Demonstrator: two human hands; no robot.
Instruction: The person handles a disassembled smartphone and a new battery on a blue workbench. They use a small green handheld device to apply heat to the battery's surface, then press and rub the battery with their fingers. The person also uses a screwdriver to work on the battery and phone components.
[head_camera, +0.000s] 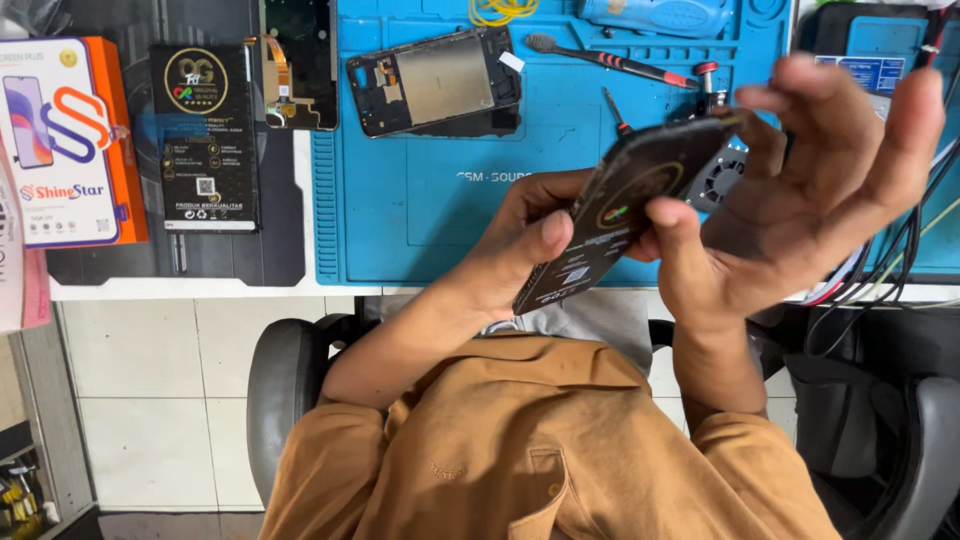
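Note:
Both my hands hold up a flat black packet (620, 200) with a gold ring printed on it, tilted above the desk's front edge. My left hand (520, 240) grips its lower left side, thumb across the face. My right hand (800, 190) supports the right side: the thumb presses on the face and the fingers are spread behind the top edge. My orange shirt (540, 450) fills the bottom of the view.
On the blue work mat (440, 210) lie an opened phone frame (435, 80), a small brush (600, 58) and a screwdriver (615, 112). To the left are a second black packet (205, 140), a screen part (300, 65) and an orange-and-white box (65, 140). Cables (900, 260) hang at the right, near a small fan (715, 180).

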